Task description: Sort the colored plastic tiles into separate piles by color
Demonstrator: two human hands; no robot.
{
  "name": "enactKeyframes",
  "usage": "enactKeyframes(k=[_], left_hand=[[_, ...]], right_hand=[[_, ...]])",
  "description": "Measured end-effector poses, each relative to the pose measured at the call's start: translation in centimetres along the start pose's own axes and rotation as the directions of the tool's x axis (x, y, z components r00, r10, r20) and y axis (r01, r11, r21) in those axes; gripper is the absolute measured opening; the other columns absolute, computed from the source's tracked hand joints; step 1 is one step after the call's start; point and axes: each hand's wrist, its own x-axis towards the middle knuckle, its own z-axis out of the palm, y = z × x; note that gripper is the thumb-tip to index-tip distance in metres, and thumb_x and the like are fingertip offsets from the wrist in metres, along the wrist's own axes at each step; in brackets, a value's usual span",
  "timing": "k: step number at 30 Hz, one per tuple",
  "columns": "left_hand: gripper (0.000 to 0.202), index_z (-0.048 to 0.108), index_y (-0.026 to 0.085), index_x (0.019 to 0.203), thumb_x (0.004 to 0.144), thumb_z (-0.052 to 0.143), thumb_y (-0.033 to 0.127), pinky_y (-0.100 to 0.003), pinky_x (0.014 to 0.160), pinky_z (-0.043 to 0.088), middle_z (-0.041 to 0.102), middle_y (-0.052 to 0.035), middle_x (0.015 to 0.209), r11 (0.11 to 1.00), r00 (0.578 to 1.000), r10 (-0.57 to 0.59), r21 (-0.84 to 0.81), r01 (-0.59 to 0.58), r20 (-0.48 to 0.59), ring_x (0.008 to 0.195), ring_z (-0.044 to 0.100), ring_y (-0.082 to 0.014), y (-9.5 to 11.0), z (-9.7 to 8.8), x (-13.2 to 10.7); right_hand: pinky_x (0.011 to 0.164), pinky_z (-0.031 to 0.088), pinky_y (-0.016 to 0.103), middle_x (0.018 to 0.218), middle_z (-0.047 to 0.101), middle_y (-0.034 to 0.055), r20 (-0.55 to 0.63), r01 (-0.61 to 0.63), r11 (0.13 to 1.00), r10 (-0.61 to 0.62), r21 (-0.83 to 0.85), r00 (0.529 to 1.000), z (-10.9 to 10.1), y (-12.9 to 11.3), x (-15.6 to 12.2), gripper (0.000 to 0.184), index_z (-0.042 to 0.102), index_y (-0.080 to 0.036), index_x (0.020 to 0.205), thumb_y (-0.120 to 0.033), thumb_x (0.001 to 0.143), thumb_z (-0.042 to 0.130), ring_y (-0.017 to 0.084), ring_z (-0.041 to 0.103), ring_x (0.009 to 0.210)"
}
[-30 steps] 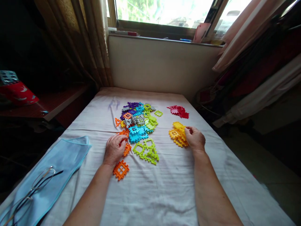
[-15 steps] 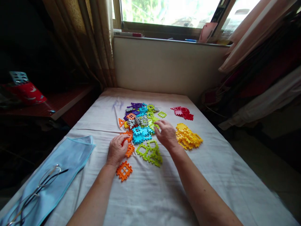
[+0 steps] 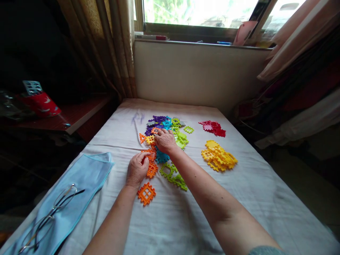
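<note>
A mixed heap of coloured plastic waffle tiles (image 3: 167, 127) lies on a white cloth-covered table (image 3: 186, 219). My right hand (image 3: 165, 140) reaches into the heap, fingers curled down onto yellow and orange tiles at its left side. My left hand (image 3: 137, 169) rests palm down beside it, fingers bent over orange tiles (image 3: 151, 166). A single orange tile (image 3: 146, 193) lies just below that hand. Green tiles (image 3: 174, 175) sit under my right forearm. A sorted yellow pile (image 3: 219, 157) and a red pile (image 3: 213, 127) lie to the right.
A light blue cloth (image 3: 66, 202) with eyeglasses (image 3: 50, 216) on it lies at the table's left front. A wall and windowsill (image 3: 202, 42) stand behind the table, curtains either side. A dark shelf (image 3: 66, 117) with a red object is at left.
My right hand left the yellow pile and swept left across the table into the mixed heap. My left hand stayed on the orange tiles. The camera shifted slightly left.
</note>
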Motion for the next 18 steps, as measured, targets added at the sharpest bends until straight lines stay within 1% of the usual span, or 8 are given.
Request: enactKeyframes(k=[2,5,7,9,11,13,16,18], left_hand=[[0.028,0.07,0.022,0.094,0.08,0.047,0.017,-0.033,0.092,0.053,0.074,-0.0031,0.097,1.0,1.0,-0.008,-0.009,0.008,-0.018,0.094,0.068,-0.0193,0.1,0.0,0.0],[0.027,0.07,0.022,0.092,0.081,0.046,0.018,-0.032,0.09,0.054,0.074,-0.0036,0.095,0.999,0.997,-0.033,-0.016,0.032,-0.063,0.091,0.068,-0.0194,0.1,0.1,-0.1],[0.027,0.07,0.022,0.091,0.081,0.045,0.018,-0.032,0.088,0.054,0.074,-0.0034,0.094,0.999,0.996,-0.042,-0.023,0.04,-0.082,0.09,0.068,-0.0195,0.0,0.1,-0.2],[0.027,0.07,0.022,0.091,0.081,0.045,0.019,-0.032,0.088,0.054,0.074,-0.0032,0.094,0.999,0.995,-0.044,-0.032,0.042,-0.086,0.09,0.068,-0.0195,-0.1,0.1,-0.2],[0.027,0.07,0.022,0.091,0.08,0.045,0.019,-0.032,0.088,0.054,0.075,-0.0031,0.094,0.998,0.995,-0.056,-0.036,0.053,-0.088,0.09,0.069,-0.0194,-0.2,0.1,-0.1],[0.027,0.071,0.022,0.09,0.08,0.046,0.02,-0.032,0.088,0.054,0.075,-0.0032,0.094,0.997,0.993,-0.071,-0.037,0.068,-0.09,0.089,0.069,-0.0194,-0.2,0.1,-0.1],[0.028,0.071,0.023,0.089,0.08,0.045,0.022,-0.032,0.086,0.054,0.075,-0.0033,0.093,0.996,0.993,-0.08,-0.047,0.076,-0.092,0.088,0.069,-0.0196,-0.1,0.1,0.0],[0.028,0.072,0.023,0.088,0.08,0.045,0.023,-0.031,0.085,0.054,0.075,-0.0033,0.092,0.996,0.993,-0.079,-0.056,0.075,-0.087,0.087,0.069,-0.0197,0.1,0.1,0.1]], right_hand=[[0.108,0.026,0.056,0.132,0.058,0.0144,-0.013,-0.037,0.999,0.036,-0.013,0.999,-0.1,0.2,-0.2,0.036,0.071,-0.02,0.108,-0.031,0.097,0.038,0.031,0.041,0.128],[0.111,0.02,0.058,0.144,0.049,0.0121,-0.016,-0.003,1.0,0.003,0.002,1.0,-0.1,-0.3,0.1,0.033,0.069,-0.023,0.115,-0.035,0.092,0.048,0.031,0.036,0.134],[0.112,0.019,0.058,0.149,0.043,0.011,0.022,0.031,0.999,-0.031,0.019,0.999,0.0,-0.8,0.6,0.036,0.067,-0.025,0.119,-0.04,0.09,0.052,0.03,0.033,0.136],[0.112,0.018,0.058,0.149,0.043,0.0118,0.065,0.034,0.999,-0.036,0.023,0.997,0.2,-1.4,1.2,0.036,0.068,-0.025,0.117,-0.042,0.09,0.052,0.031,0.032,0.138],[0.112,0.018,0.057,0.145,0.047,0.0122,0.068,0.041,0.999,-0.042,0.014,0.997,0.3,-1.8,1.6,0.033,0.071,-0.023,0.11,-0.039,0.091,0.051,0.031,0.032,0.138],[0.113,0.019,0.055,0.138,0.053,0.0117,0.037,0.085,0.996,-0.085,0.001,0.996,0.5,-2.0,1.9,0.03,0.073,-0.02,0.104,-0.032,0.093,0.047,0.029,0.035,0.134],[0.111,0.024,0.049,0.12,0.064,0.0123,0.002,0.153,0.988,-0.153,-0.021,0.988,0.8,-2.2,1.9,0.031,0.071,-0.016,0.103,-0.024,0.095,0.042,0.026,0.048,0.119],[0.107,0.029,0.044,0.111,0.068,0.0126,-0.033,0.163,0.986,-0.164,-0.034,0.986,0.8,-2.3,1.8,0.031,0.069,-0.014,0.104,-0.021,0.096,0.04,0.025,0.054,0.109]])
